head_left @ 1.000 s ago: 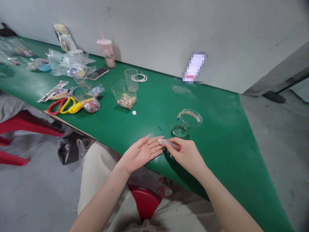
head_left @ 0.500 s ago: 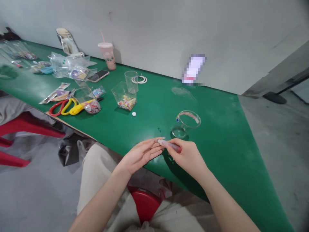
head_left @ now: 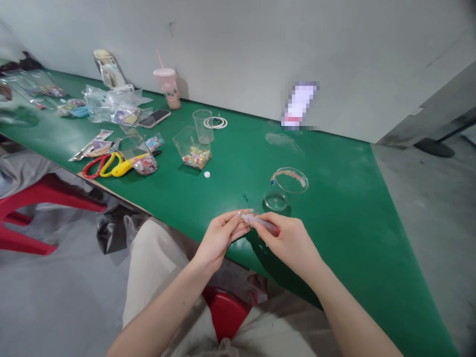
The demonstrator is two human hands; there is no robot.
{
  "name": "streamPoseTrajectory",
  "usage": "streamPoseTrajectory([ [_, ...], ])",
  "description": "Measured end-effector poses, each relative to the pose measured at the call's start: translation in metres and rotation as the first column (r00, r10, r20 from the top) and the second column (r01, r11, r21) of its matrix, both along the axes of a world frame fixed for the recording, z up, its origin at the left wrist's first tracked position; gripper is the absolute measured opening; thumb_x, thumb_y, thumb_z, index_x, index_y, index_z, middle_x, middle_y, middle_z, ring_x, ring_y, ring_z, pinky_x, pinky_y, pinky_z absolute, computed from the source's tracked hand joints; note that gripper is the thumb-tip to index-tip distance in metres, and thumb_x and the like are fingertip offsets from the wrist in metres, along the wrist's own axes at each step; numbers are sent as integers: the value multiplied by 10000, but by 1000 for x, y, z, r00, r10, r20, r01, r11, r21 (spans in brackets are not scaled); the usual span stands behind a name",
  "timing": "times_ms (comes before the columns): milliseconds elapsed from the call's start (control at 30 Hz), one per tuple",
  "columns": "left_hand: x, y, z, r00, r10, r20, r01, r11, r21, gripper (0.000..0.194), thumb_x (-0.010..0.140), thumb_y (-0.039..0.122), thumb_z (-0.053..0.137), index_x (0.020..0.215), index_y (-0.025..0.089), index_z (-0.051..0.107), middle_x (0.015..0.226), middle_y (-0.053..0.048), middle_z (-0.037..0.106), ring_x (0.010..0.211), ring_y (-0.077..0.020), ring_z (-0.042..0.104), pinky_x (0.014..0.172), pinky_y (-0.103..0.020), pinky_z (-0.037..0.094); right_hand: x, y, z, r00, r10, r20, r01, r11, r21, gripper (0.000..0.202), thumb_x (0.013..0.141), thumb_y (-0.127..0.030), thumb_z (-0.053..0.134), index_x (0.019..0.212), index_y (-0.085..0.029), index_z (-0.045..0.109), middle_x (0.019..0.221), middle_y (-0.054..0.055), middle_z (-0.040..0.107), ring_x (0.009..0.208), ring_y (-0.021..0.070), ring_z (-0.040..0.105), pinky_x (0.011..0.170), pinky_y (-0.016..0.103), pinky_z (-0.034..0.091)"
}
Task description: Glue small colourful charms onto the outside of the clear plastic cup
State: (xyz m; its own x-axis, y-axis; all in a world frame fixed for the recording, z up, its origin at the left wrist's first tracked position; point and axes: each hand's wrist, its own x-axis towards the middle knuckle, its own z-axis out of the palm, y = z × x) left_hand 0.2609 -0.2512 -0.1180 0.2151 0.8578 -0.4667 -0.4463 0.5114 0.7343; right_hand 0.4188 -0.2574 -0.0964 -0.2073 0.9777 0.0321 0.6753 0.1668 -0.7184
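Note:
My right hand [head_left: 288, 233] grips a small slim tube [head_left: 262, 223] with a pale nozzle and a red end, pointed left. At the nozzle, my left hand [head_left: 222, 237] has its thumb pressed in toward the index finger, the other fingers curved below. What lies in that pinch is too small to make out. Just beyond my hands stands a clear plastic cup [head_left: 275, 201], with a pale pink strand [head_left: 292, 174] with a blue end along its rim. A white cap [head_left: 207, 174] lies on the green table [head_left: 238, 183].
Left of the cap, a clear cup [head_left: 197, 157] holds small colourful pieces. Scissors [head_left: 97, 167], a tipped cup [head_left: 145, 164] of beads, a phone [head_left: 158, 118], plastic bags [head_left: 102, 104] and a pink drink cup [head_left: 169, 89] are farther left. A coiled white cable [head_left: 220, 123] lies behind.
My left thumb has closed in toward the index finger at the nozzle, and the left wrist has turned. The right hand and tube stay almost where they were. The view has shifted slightly.

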Motion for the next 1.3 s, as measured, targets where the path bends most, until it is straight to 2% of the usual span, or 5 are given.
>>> streamPoseTrajectory([
  [233,-2,0,2,1000,-16,14,17,1000,-3,224,842,248,589,970,105,702,979,-122,722,924,-174,670,931,-302,473,0,-1,-1,1000,-12,14,11,999,32,230,860,-356,533,876,-201,702,760,28,725,622,157,644,587,245,454],
  [500,-5,2,6,999,-10,50,13,998,-62,189,855,190,561,945,105,703,970,-114,723,882,-153,678,874,-269,510,0,-1,0,999,-21,-25,21,1000,15,250,862,-391,530,871,-207,699,734,19,715,614,147,635,592,240,456],
  [700,-9,4,6,995,-24,98,35,993,-112,211,877,155,514,956,92,700,942,-112,725,809,-132,685,841,-254,522,3,-1,4,992,-9,-126,6,1000,-25,255,864,-405,528,860,-206,688,694,7,703,545,122,609,547,215,447],
  [1100,-10,3,3,992,-49,115,59,995,-84,202,870,172,536,955,94,702,988,-111,718,852,-144,679,866,-270,518,3,0,1,986,3,-168,-11,999,-46,196,865,-318,538,921,-211,692,754,15,724,564,131,643,586,225,488],
  [1300,-10,4,4,992,-61,113,70,994,-79,199,860,179,555,964,91,701,996,-112,715,873,-146,674,888,-274,507,3,0,2,983,9,-182,-14,1000,-26,212,873,-342,531,918,-216,696,752,16,725,556,133,645,595,233,495],
])
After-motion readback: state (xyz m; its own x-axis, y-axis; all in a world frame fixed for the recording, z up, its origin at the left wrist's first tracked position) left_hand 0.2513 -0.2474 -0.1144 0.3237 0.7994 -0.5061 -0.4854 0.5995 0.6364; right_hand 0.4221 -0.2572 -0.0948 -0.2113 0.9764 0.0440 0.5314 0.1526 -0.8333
